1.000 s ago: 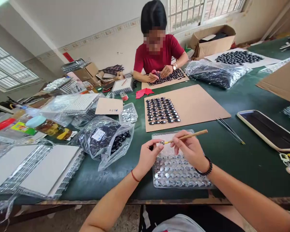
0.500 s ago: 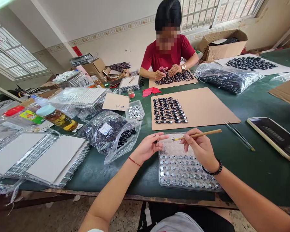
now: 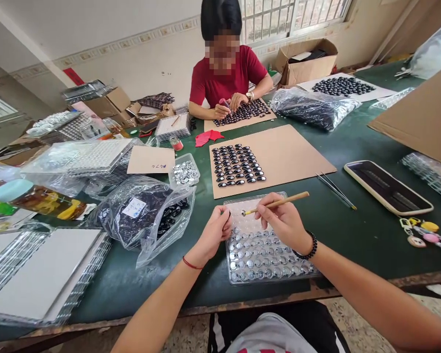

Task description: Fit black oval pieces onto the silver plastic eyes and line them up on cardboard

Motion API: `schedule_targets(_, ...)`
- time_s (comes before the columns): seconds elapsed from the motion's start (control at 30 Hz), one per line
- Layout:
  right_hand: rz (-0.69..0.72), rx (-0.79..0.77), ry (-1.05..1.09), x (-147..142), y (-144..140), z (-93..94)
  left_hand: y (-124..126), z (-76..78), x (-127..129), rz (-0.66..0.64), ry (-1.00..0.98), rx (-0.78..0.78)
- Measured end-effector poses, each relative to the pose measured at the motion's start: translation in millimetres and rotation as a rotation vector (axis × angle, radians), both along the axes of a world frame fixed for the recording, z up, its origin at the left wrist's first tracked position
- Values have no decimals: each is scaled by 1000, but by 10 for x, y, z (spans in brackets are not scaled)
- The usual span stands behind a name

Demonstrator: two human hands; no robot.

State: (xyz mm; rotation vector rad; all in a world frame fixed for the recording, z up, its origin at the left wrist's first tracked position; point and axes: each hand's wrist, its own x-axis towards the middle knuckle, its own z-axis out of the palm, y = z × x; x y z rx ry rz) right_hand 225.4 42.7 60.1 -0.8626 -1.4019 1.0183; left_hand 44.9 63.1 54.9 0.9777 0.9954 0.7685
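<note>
Holding a slim tan wooden stick in your right hand, you work at a dark green table, a small silvery piece at the stick's yellowish end. In view, the piece sits over the paler far part of a shallow clear plastic tray. Your right grip pinches the stick between thumb and fingers just behind that end, presumably to steady it without crowding the piece. The tray lies directly before you, its nearer rows carrying round silvery discs, a spot that seems to suit short reaches. Beyond it, glossy black oval pieces stand in rows on a tan cardboard sheet, likely spaced so each can be lifted singly. Slim steel tweezers lie to the right, apparently parked within reach. Your right wrist, ringed by a black bead bracelet, angles inward, the stick rising to the right. Your left hand hangs by the tray's left edge, fingers curled and thumb pressed against them; whether anything is pinched there, you cannot tell.
</note>
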Motion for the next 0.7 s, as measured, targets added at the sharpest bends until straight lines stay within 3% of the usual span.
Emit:
schedule_targets(0.13, -39, 48, -59, -4, 5, 9, -39, 18, 50, -72, 217, 114)
schedule_targets(0.33, -59, 130, -216, -17, -5, 26, -49, -37, 67, -61, 387, 284)
schedule_targets(0.7, -24, 336, -603, -35, -59, -40, -67, 20, 78, -60, 446, 374)
